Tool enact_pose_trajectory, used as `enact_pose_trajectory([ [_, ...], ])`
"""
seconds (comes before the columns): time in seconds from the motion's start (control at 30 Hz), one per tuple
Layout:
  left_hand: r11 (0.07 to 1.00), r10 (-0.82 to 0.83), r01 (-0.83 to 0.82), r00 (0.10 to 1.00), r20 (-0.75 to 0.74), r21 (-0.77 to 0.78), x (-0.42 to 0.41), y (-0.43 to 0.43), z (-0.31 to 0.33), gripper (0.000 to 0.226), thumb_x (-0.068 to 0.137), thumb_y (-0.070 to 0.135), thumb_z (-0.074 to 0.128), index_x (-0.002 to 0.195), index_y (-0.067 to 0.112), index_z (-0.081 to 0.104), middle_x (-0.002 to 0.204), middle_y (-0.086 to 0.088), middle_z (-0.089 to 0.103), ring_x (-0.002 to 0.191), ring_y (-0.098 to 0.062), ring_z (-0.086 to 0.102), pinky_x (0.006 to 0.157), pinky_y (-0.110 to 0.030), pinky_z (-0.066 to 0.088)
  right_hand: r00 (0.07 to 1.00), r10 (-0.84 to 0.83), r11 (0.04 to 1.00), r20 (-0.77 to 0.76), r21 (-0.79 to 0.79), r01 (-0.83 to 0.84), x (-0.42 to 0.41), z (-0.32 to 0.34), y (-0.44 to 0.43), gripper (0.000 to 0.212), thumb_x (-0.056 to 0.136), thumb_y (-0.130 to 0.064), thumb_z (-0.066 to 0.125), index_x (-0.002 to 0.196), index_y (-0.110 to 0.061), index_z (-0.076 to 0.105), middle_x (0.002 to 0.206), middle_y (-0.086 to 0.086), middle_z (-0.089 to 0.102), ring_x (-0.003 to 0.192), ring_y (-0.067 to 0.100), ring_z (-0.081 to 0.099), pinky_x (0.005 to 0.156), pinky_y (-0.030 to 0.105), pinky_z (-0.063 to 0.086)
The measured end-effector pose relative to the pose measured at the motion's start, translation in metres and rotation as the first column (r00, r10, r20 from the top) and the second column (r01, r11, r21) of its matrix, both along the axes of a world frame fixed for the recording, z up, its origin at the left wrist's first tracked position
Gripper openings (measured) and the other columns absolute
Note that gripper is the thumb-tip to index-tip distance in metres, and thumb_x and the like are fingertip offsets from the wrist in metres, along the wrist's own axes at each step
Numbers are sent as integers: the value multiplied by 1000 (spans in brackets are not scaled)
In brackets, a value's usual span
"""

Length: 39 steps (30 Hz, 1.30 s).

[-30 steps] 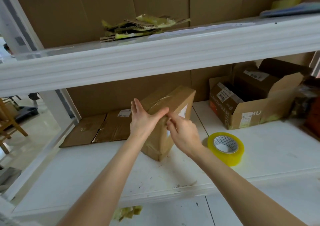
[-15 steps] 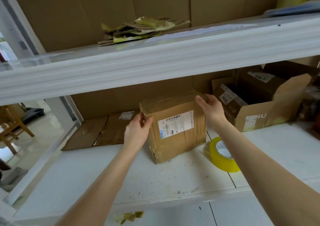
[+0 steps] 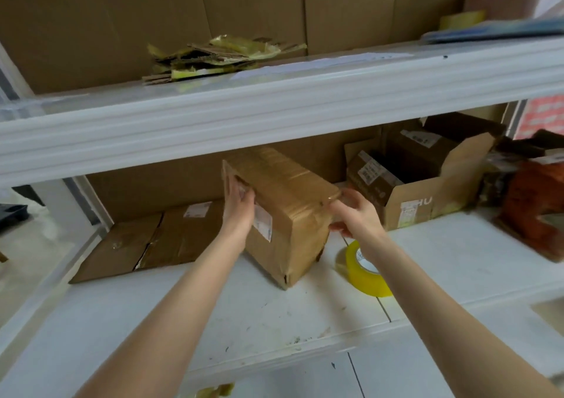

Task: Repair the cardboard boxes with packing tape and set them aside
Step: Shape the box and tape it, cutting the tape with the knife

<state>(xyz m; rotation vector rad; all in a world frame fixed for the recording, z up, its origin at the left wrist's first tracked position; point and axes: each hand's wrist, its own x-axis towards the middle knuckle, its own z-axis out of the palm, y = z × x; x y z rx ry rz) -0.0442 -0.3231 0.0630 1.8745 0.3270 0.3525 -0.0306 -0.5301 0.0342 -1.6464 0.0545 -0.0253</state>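
Note:
A taped brown cardboard box (image 3: 287, 205) stands on the white lower shelf (image 3: 274, 315), turned with one corner toward me. My left hand (image 3: 239, 203) holds its left face beside a white label, fingers curled over the top edge. My right hand (image 3: 351, 213) grips the box's right top corner. A yellow roll of packing tape (image 3: 364, 271) lies on the shelf just right of the box, partly behind my right forearm.
Flattened cardboard (image 3: 149, 242) lies at the shelf's back left. An open box (image 3: 427, 174) sits at the back right, with a reddish-brown object (image 3: 534, 211) beyond it. The upper shelf (image 3: 274, 104) overhangs, carrying torn cardboard scraps (image 3: 219, 57).
The box has been turned so its labelled face now points left and a corner faces me. My right hand dropped from the far top edge to the right corner.

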Motion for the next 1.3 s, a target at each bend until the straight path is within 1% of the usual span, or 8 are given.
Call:
enact_pose_trajectory([
  [0.1,989,-149,148,988,-42,-31,-15,-22,-13,66,95,55,41,150,41,7,157,4,24,141,-23,30,114,-44,27,991,-42,979,126,-194,66,1,-6,4,35,77,-53,69,102,-29,60,106,-1,63,97,16,59,82,34,50],
  [0.4,845,-53,-38,987,154,534,-48,-22,-24,55,86,53,58,137,41,41,150,-1,34,133,-23,41,96,-33,40,966,-33,997,257,-62,50,-17,-14,24,23,84,-41,71,82,-25,54,89,-6,63,90,17,64,82,49,55],
  [0.6,384,-172,-194,946,276,903,-42,-15,-26,51,84,55,60,130,34,55,145,0,43,135,-27,36,102,-46,42,981,5,968,195,-249,45,-21,-41,19,10,92,-25,62,83,-27,60,90,-3,68,89,20,64,84,46,53],
  [0.73,382,-207,-128,953,220,915,-32,-18,-25,43,92,43,55,134,38,51,141,5,51,131,-25,44,83,-42,55,982,-119,689,147,-700,189,-14,-67,-34,32,88,-41,63,117,-29,62,115,0,62,109,25,56,87,35,47],
  [0.93,437,-215,-69,960,179,897,-36,-17,-23,44,92,33,58,136,36,50,142,5,49,134,-24,41,86,-41,53,985,139,165,-106,-978,-128,-15,-110,-59,56,83,-66,54,131,-39,51,129,0,59,125,19,49,116,35,14],
  [1.07,352,-236,-161,938,254,922,-46,-31,-15,51,89,29,63,138,22,50,140,-7,51,132,-26,44,104,-47,42,994,100,372,33,-928,-6,-15,-94,-64,48,85,-58,59,125,-31,58,112,3,66,109,26,58,95,33,38],
  [1.2,562,-436,-57,827,354,825,-58,-75,-16,53,90,22,62,140,18,45,124,0,58,100,-11,60,75,-16,47,981,138,708,136,-706,-2,-23,-41,-74,22,80,-49,71,76,-29,61,69,-1,55,78,29,53,62,32,35],
  [1.3,725,-357,184,925,133,664,-50,-102,-12,71,90,41,59,150,23,24,144,-1,43,128,-14,44,100,-31,43,936,286,857,203,-492,-155,-36,-3,-87,23,78,-35,77,74,-14,68,66,9,59,65,25,54,59,37,41],
])
